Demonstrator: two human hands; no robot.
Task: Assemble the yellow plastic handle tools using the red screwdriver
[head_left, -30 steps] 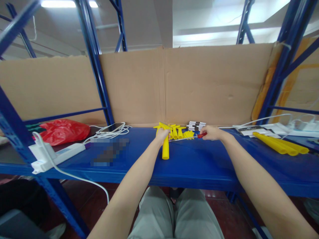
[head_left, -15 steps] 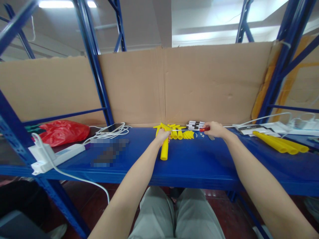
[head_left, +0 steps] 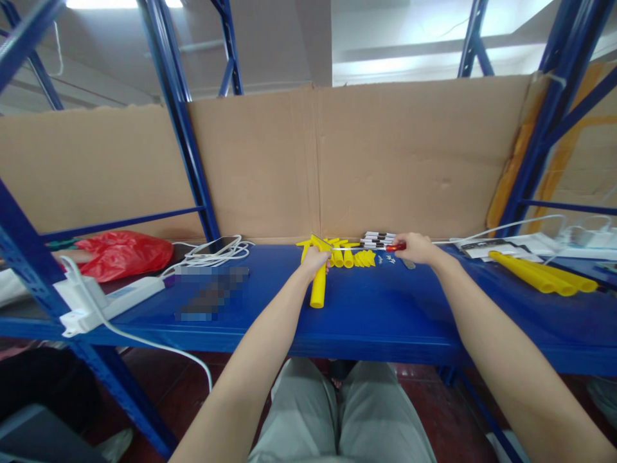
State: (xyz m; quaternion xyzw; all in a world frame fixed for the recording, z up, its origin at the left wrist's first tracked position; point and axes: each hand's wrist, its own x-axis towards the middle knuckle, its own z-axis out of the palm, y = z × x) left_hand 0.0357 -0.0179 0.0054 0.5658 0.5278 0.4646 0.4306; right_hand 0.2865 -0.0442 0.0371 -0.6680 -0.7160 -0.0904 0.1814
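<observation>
My left hand [head_left: 317, 258] is closed around a yellow tube [head_left: 317, 292] with a slanted crosspiece at its top, standing over the blue shelf. In my right hand [head_left: 416, 248] is a screwdriver [head_left: 396, 247] with a red handle. Its metal shaft runs level to the left and reaches the head of the yellow piece; the exact contact of the tip is too small to see. Just behind and right of my left hand lie several yellow T-shaped pieces [head_left: 348, 258] and a pile of flat yellow parts [head_left: 365, 258]. Small metallic bits [head_left: 390, 258] lie below the screwdriver.
A stack of black-and-white items [head_left: 378, 240] lies by the cardboard wall [head_left: 409, 161]. Yellow tubes [head_left: 540, 276] lie at right. At left are a power strip [head_left: 135, 296], a coiled white cable [head_left: 216, 253], a blurred dark object [head_left: 212, 296] and a red bag [head_left: 128, 254], with another person's hand [head_left: 80, 256] beside it.
Another person's hand and arm have come in at the far left beside the red bag. My hands keep nearly the same position, with the screwdriver still against the yellow piece.
</observation>
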